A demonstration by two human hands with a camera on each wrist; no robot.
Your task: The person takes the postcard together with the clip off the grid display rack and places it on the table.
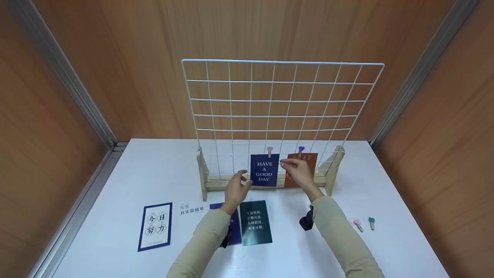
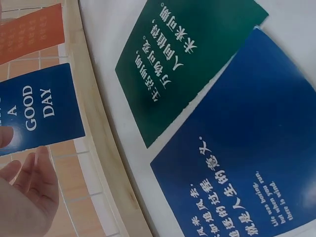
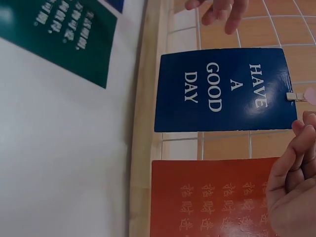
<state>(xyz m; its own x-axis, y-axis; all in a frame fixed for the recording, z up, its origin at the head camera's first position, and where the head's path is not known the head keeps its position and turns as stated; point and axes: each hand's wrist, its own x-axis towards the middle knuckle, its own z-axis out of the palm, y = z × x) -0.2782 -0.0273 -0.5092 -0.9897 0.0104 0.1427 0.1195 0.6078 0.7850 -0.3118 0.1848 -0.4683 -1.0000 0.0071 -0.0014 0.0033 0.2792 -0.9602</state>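
Note:
A dark blue card reading "HAVE A GOOD DAY" (image 1: 264, 170) hangs on the white wire grid (image 1: 283, 100), clipped at its top edge by a small pink-headed clip (image 3: 297, 97). My left hand (image 1: 236, 190) is at the card's left side, fingers loosely bent; its thumb overlaps the card's edge in the left wrist view. At the opposite side, my right hand (image 1: 300, 174) has its thumb and fingertips close together right by the upper right corner, in front of an orange-red card (image 3: 212, 197). That card hangs from a purple heart clip (image 1: 301, 149).
Wooden feet (image 1: 335, 170) support the grid. On the white table (image 1: 115, 185) lie a blue-bordered card (image 1: 155, 227), a white card with dark characters (image 1: 192, 210), a green card (image 1: 256, 223) and another blue card (image 2: 237, 138). Pink (image 1: 358, 225) and green clips (image 1: 371, 223) lie at right.

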